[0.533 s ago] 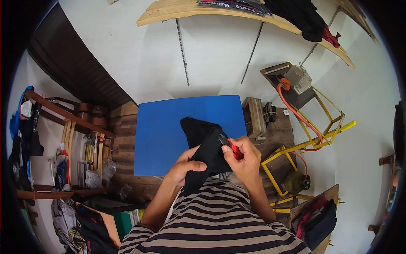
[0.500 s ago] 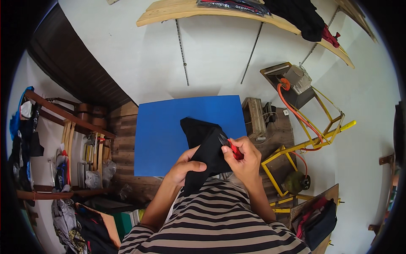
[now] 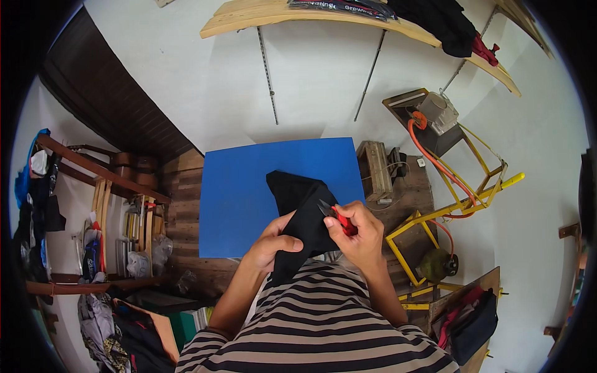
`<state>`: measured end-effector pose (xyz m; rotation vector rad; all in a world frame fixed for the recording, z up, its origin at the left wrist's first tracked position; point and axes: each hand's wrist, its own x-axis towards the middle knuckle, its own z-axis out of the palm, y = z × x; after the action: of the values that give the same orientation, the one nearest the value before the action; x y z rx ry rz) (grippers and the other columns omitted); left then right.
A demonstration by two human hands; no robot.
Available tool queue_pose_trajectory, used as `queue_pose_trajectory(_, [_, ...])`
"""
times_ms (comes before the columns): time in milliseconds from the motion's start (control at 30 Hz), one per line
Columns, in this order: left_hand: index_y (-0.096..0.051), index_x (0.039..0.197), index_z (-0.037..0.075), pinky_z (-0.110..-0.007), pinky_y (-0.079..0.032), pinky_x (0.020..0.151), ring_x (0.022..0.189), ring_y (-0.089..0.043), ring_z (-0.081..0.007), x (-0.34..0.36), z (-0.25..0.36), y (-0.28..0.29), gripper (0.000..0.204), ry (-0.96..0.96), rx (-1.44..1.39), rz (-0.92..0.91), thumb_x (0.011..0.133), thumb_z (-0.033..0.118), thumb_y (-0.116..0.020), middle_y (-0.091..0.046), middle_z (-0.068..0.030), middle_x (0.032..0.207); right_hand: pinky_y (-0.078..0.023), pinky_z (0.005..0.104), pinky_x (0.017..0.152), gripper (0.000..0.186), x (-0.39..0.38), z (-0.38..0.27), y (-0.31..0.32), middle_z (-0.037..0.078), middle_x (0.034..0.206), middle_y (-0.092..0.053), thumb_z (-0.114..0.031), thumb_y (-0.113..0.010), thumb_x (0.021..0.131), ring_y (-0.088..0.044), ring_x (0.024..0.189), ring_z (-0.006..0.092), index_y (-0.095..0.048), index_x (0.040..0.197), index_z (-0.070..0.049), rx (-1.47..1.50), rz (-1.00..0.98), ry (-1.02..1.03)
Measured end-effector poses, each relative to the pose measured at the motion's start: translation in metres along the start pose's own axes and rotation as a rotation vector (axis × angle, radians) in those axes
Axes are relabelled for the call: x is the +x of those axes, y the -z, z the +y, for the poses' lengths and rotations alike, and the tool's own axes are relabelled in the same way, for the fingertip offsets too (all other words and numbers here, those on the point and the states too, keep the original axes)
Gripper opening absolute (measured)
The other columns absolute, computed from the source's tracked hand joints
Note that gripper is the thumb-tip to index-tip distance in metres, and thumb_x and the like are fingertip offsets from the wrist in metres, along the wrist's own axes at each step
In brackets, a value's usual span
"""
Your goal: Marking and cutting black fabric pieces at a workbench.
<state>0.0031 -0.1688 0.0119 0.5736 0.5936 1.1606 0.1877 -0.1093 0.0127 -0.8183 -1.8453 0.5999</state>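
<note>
A piece of black cloth (image 3: 305,205) hangs folded between my hands, over the near part of the blue tabletop (image 3: 233,205). My left hand (image 3: 273,244) is closed on its left edge, thumb on top and the other fingers hidden underneath. Closed around a pair of red-handled thread snips (image 3: 344,222), my right hand (image 3: 360,230) is at the right side of the cloth. The dark blades point up and left against the fabric; whether a thread lies between them is too small to tell.
Right of the table stand a wooden crate (image 3: 374,171) and a yellow metal frame (image 3: 429,217) with an orange hose (image 3: 443,163). A green gas cylinder (image 3: 437,266) sits lower right. Shelves with clothes and books (image 3: 132,221) line the left; a wooden shelf (image 3: 249,17) crosses the far wall.
The snips' blades have shifted slightly left over the cloth and now look closer together. Both hands hold nearly the same place; the whole view has moved a little.
</note>
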Motion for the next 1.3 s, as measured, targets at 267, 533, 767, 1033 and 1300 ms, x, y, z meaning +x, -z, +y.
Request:
queue_pose_trajectory(267, [-0.04,0.134,-0.011,-0.03,-0.048,0.094,0.104,-0.062,-0.0233,-0.002,0.0,-0.003,0.074,-0.002,0.019,-0.003,0.063,0.003,-0.057,-0.06,-0.0184,0.119,-0.04,0.0224,0.052,0.021,-0.002,-0.006,-0.003,0.007,0.071,-0.056,-0.009,-0.076,0.08,-0.05,0.057,0.01,-0.06,0.087,0.001,0.065,-0.01,-0.034])
queue_pose_trajectory(533, [-0.038,0.136,-0.011,-0.03,-0.046,0.095,0.105,-0.062,-0.023,0.0,0.001,-0.011,0.077,0.017,-0.011,-0.028,0.062,0.003,-0.057,-0.06,-0.0184,0.121,-0.024,0.0172,0.043,0.021,0.001,0.008,-0.011,-0.003,0.067,-0.048,-0.023,-0.062,0.092,-0.036,0.048,0.0008,-0.057,0.094,-0.002,0.495,0.09,-0.359])
queue_pose_trajectory(767, [-0.047,0.131,-0.009,-0.029,-0.047,0.093,0.102,-0.062,-0.0184,-0.002,0.008,-0.007,0.063,0.127,0.27,0.056,0.074,0.011,-0.066,-0.061,-0.0159,0.119,-0.02,0.0196,0.04,0.017,0.024,0.009,0.002,-0.01,0.055,-0.039,-0.015,-0.065,0.091,-0.031,0.043,-0.0011,-0.057,0.079,-0.006,0.763,-0.028,-0.67])
queue_pose_trajectory(1033, [-0.055,0.122,-0.006,-0.028,-0.045,0.091,0.101,-0.06,-0.015,-0.012,-0.01,-0.005,0.041,-0.218,0.121,0.128,0.086,0.014,-0.06,-0.062,-0.01,0.115,-0.021,0.0205,0.042,0.019,0.039,0.014,-0.007,-0.01,0.057,-0.038,-0.017,-0.065,0.091,-0.031,0.047,-0.0012,-0.058,0.078,-0.005,0.695,-0.152,-0.688])
queue_pose_trajectory(1300, [-0.045,0.131,-0.009,-0.036,-0.046,0.097,0.109,-0.061,-0.0277,-0.007,-0.026,0.011,0.058,-0.221,-0.243,0.162,0.086,0.026,-0.054,-0.059,-0.0204,0.123,-0.027,0.0221,0.046,0.025,0.041,0.035,-0.027,-0.007,0.058,-0.04,-0.021,-0.066,0.09,-0.036,0.051,0.0022,-0.057,0.075,-0.004,0.591,-0.117,-0.689])
